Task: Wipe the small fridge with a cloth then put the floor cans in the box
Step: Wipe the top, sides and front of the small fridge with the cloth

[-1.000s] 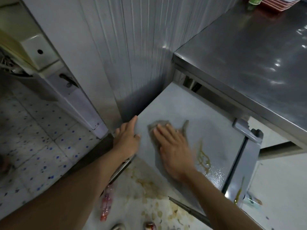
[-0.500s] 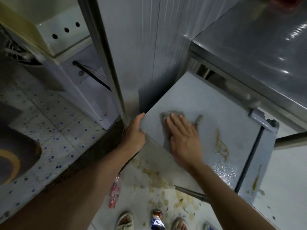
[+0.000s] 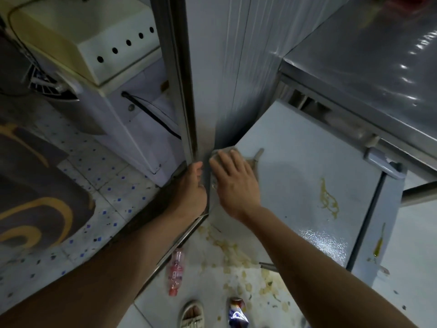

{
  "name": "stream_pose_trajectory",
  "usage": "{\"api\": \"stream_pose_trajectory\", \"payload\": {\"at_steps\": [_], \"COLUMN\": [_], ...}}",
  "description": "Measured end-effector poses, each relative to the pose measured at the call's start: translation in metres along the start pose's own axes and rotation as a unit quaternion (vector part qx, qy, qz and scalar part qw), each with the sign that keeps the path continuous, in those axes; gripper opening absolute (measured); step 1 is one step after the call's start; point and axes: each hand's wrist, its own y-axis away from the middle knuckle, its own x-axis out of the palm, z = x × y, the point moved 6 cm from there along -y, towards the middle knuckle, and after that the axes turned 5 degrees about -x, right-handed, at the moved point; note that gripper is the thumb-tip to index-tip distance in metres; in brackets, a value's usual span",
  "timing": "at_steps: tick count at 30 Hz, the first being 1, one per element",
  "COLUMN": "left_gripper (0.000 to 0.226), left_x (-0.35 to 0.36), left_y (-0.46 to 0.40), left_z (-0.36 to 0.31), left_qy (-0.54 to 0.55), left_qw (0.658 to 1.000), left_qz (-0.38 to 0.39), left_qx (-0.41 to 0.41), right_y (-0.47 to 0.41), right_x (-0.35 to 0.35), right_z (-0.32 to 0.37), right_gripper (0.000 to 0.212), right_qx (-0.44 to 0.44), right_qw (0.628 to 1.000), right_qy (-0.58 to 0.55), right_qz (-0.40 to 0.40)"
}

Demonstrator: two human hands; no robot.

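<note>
Cloth [image 3: 254, 159] under right hand [image 3: 236, 185] on fridge [image 3: 307, 176]

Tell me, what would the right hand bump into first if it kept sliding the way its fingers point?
Probably the grey wall panel behind the fridge top. The right hand presses the cloth near that back corner, fingers pointing toward it, though depth is hard to judge.

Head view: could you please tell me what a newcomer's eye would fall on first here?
Two bare arms reach to the small fridge: the right hand presses a grey cloth flat on its top near the left corner, while the left hand holds the fridge's left edge. A yellowish spill streaks the top to the right of the cloth. On the littered floor below lie a pink bottle and a can.
</note>
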Motion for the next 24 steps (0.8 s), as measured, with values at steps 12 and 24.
{"api": "stream_pose_trajectory", "payload": {"at_steps": [12, 24], "left_gripper": [0.051, 0.058], "left_x": [0.032, 0.123], "left_y": [0.024, 0.015], "left_z": [-0.03, -0.058], "left_qy": [-0.082, -0.213], "left_qw": [0.995, 0.97], "left_qz": [-0.046, -0.001], "left_qx": [0.038, 0.115], "right_y": [0.086, 0.151], "right_x": [-0.006, -0.021], "right_z": [-0.037, -0.102], "right_gripper": [0.064, 0.051], "right_qx": [-0.027, -0.052], "right_qw": [1.0, 0.998], "right_qy": [0.008, -0.016], "right_qz": [0.01, 0.028]}}
